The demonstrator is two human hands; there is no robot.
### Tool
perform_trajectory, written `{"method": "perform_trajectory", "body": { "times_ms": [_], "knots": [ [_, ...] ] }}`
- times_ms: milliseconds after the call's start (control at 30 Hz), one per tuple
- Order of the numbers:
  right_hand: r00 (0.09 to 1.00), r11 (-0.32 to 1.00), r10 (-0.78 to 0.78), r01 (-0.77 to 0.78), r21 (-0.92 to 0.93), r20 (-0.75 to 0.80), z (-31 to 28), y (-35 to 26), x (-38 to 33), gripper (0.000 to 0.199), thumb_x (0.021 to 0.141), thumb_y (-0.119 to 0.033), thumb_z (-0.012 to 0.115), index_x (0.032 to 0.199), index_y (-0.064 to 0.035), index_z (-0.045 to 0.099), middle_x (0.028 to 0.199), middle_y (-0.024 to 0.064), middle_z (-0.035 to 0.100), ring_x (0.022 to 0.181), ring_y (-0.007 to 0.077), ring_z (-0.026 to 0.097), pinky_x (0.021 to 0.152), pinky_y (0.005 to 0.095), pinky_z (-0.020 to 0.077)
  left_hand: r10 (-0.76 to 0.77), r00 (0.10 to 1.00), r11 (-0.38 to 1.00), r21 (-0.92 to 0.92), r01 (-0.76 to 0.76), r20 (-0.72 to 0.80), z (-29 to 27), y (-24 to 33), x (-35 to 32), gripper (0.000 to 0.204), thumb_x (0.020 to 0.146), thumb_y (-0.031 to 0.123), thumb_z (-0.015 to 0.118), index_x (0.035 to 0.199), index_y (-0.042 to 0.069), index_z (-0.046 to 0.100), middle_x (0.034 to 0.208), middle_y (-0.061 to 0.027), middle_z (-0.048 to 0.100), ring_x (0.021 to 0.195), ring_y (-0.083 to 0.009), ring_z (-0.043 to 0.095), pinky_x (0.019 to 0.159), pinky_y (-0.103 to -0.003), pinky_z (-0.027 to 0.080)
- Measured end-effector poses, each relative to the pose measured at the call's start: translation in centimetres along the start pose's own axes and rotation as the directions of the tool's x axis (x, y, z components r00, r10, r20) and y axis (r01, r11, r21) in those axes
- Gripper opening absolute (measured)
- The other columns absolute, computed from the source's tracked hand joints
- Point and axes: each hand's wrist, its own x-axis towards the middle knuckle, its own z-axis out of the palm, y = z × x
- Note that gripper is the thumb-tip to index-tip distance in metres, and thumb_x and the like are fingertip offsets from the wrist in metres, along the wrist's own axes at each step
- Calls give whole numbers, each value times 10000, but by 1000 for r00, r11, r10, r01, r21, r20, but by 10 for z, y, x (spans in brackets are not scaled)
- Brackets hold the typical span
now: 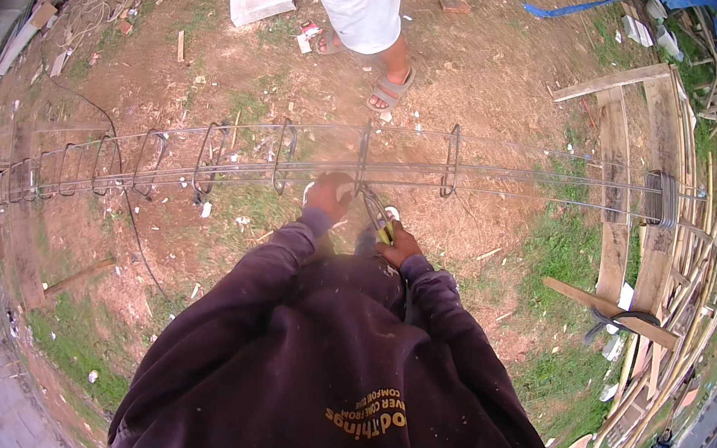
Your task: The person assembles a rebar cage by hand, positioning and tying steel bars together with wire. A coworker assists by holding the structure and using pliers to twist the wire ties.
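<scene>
A long steel rebar cage [521, 173] runs across in front of me, its bars passing through square stirrups. The stirrup [365, 144] nearest my hands stands upright between the bars. My right hand [398, 245] is closed around the yellow-green handles of a pair of pliers [386, 229], whose jaws point up at the lower bar beside that stirrup. Just left of the stirrup, my left hand [330, 195] is at the lower bars with its fingers curled; it is slightly blurred, and whatever it pinches is hidden.
Across the cage stands a person [362, 4] in a red top, pale shorts and sandals. Wooden planks [613, 141] support the cage's right end, with spare stirrups [661, 200] bunched there. Bamboo poles [709, 237] lie beyond. A pale block [262, 4] rests on the dirt.
</scene>
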Motion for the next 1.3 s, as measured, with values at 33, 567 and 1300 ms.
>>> {"method": "perform_trajectory", "body": {
  "times_ms": [33,567,1300],
  "knots": [
    [998,996,-38,34,-80,-48,2,4,4,619,746,-339,656,1200,36,465,987,280,617,913,388,626,776,402,501,9,999,999,50,-7,-40,0,5,-3,267,777,214,657,1022,110,655,1146,-138,613,1097,-353,540,977,-466,393],
    [881,858,45,-275,433,471,-15,30,7,394,776,-128,625,1158,-59,558,1038,115,618,977,209,578,715,368,518,-326,825,216,-813,540,462,22,-6,-18,350,965,361,508,907,30,608,510,34,355,387,-91,297,375,-296,255],
    [949,642,242,-314,700,203,44,12,-56,395,828,-58,534,1219,-113,519,1058,85,674,891,242,665,764,417,549,-447,894,628,-726,279,-44,-4,-22,-44,165,910,219,582,907,63,634,654,-24,569,576,-106,501,536,-275,393]
  ]
}}
